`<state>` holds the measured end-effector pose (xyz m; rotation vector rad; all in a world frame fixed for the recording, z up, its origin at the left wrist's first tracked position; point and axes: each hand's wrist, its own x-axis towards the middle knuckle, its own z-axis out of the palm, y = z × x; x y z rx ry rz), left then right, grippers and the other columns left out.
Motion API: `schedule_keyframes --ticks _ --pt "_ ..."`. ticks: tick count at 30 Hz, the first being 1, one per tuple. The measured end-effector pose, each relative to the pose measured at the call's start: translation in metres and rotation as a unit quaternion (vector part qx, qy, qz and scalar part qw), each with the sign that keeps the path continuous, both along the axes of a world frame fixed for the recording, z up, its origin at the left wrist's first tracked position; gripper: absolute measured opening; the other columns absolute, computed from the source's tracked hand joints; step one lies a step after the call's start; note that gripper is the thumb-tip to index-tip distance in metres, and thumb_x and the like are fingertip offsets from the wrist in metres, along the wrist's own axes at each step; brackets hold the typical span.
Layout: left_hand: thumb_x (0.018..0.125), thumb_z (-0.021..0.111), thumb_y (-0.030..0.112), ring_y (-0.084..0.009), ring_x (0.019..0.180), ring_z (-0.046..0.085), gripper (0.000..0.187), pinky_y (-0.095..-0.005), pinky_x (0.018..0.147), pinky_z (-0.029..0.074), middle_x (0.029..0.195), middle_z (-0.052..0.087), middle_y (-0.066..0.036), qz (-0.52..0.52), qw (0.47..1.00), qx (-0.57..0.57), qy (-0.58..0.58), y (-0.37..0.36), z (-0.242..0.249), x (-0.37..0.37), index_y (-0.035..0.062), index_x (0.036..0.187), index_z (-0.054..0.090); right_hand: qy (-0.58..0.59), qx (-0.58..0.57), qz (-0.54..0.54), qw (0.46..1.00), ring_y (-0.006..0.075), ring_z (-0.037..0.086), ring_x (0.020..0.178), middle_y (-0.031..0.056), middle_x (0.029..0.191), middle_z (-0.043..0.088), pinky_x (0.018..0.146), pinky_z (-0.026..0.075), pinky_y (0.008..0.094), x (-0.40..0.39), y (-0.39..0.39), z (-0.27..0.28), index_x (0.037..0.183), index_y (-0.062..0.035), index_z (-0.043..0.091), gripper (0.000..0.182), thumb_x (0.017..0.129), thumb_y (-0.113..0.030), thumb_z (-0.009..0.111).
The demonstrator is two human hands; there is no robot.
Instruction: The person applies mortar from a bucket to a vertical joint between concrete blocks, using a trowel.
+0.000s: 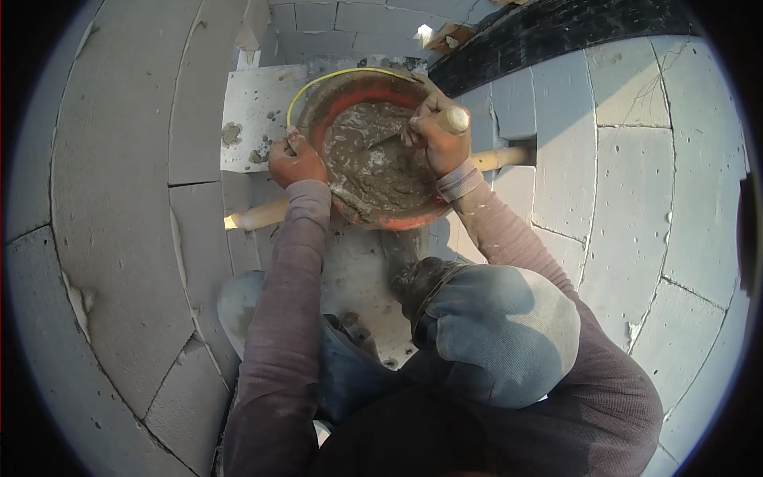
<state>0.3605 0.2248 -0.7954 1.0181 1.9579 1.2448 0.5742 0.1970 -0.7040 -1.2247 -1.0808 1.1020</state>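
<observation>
A red bucket (413, 223) of wet grey-brown mortar (389, 179) stands in front of me, its rim caked with dried mix. Along its far left side curves a thin yellow handle (342, 73). My left hand (299, 161) is closed at the bucket's left rim, by the lower end of that handle; which of the two its fingers grip is hard to tell. In my right hand (437, 137) is a trowel, its rounded wooden handle end (455, 119) pointing up toward me. The trowel's blade reaches down into the mortar and is partly covered by it.
Pale block walls rise on the left (119, 191) and right (632, 199). A wooden pole (258, 216) shows left of the bucket, another wooden piece (499, 158) to its right. A mortar-spotted white board (258, 111) lies behind. A dark beam (556, 38) crosses the upper right.
</observation>
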Motion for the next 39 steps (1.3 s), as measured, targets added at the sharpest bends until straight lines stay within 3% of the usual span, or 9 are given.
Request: schedule_keyframes --ticks 3,7,13,21,23,25,30,34,39 --pt "0.095 0.063 0.021 -0.0365 0.071 0.065 0.030 -0.0432 0.069 0.049 0.077 0.066 -0.024 0.008 1.000 0.008 -0.013 0.001 -0.003 0.001 -0.0070 0.085 0.066 0.076 -0.009 -0.049 0.996 0.0161 0.048 0.053 0.0068 0.065 0.048 0.053 0.046 0.0322 0.007 -0.021 0.002 0.074 -0.0026 0.045 0.013 0.077 0.000 0.058" --pt "0.095 0.063 0.020 -0.0370 0.072 0.066 0.029 -0.0430 0.069 0.050 0.078 0.067 -0.024 0.011 0.999 -0.025 -0.039 0.002 -0.014 -0.003 -0.0067 0.086 0.066 -0.060 0.036 0.007 0.998 0.0161 0.046 0.053 0.0081 0.064 0.050 0.055 0.045 0.0326 0.010 -0.040 0.032 0.075 -0.0024 0.044 0.013 0.077 -0.001 0.057" --pt "0.094 0.064 0.020 -0.0322 0.068 0.067 0.026 -0.0430 0.066 0.050 0.075 0.067 -0.020 -0.041 0.999 0.026 0.009 0.022 0.006 -0.004 -0.0037 0.084 0.066 -0.050 0.084 0.039 0.994 0.0166 0.059 0.067 0.0067 0.069 0.057 0.068 0.050 0.0328 0.022 -0.041 0.052 0.078 -0.0036 0.049 0.013 0.080 0.002 0.061" --pt "0.096 0.067 0.027 -0.0171 0.063 0.049 0.029 -0.0324 0.063 0.044 0.068 0.057 -0.005 -0.424 0.905 0.038 0.017 0.171 0.006 0.006 0.0003 0.085 0.064 0.228 0.167 -0.075 0.956 0.0192 0.060 0.070 0.0125 0.079 0.062 0.071 0.052 0.0385 0.040 0.002 0.062 0.084 -0.0025 0.058 0.012 0.091 -0.003 0.068" --pt "0.099 0.064 0.027 -0.0107 0.066 0.042 0.030 -0.0283 0.063 0.040 0.068 0.050 0.002 -0.472 0.881 0.037 -0.012 0.195 0.010 0.025 0.0008 0.085 0.064 0.211 0.180 -0.073 0.958 0.0200 0.059 0.066 0.0146 0.079 0.062 0.067 0.052 0.0386 0.038 0.012 0.076 0.085 -0.0010 0.060 0.009 0.092 -0.004 0.064" --pt "0.100 0.061 0.031 -0.0105 0.074 0.050 0.031 -0.0282 0.072 0.044 0.078 0.060 -0.003 -0.543 0.835 0.031 0.082 0.214 0.008 0.035 0.0010 0.095 0.067 0.169 0.246 -0.006 0.955 0.0198 0.058 0.062 0.0171 0.079 0.062 0.061 0.050 0.0387 0.035 0.023 0.093 0.086 0.0005 0.059 0.008 0.092 -0.004 0.060" --pt "0.102 0.056 0.029 -0.0193 0.096 0.068 0.036 -0.0314 0.089 0.050 0.102 0.072 -0.012 -0.305 0.949 0.019 -0.080 0.168 0.042 -0.018 -0.0039 0.113 0.067 0.164 0.278 0.183 0.929 0.0177 0.057 0.059 0.0186 0.078 0.062 0.060 0.051 0.0366 0.014 0.053 0.119 0.083 0.0024 0.058 0.008 0.084 -0.006 0.059" --pt "0.101 0.048 0.022 -0.0198 0.086 0.069 0.033 -0.0309 0.073 0.049 0.102 0.072 -0.010 -0.040 0.983 -0.079 -0.161 0.065 0.050 -0.060 0.0000 0.118 0.065 0.114 0.153 0.218 0.957 0.0166 0.056 0.058 0.0153 0.071 0.061 0.057 0.049 0.0331 -0.027 0.062 0.110 0.072 0.0023 0.056 0.016 0.077 -0.007 0.068" --pt "0.100 0.047 0.024 -0.0187 0.083 0.068 0.031 -0.0300 0.069 0.046 0.099 0.071 -0.005 -0.045 0.939 -0.224 -0.257 0.012 0.033 -0.047 0.0049 0.117 0.065 -0.087 0.195 0.326 0.921 0.0158 0.053 0.056 0.0045 0.066 0.059 0.057 0.046 0.0318 -0.077 0.085 0.014 0.070 -0.0033 0.056 0.014 0.074 -0.009 0.068"
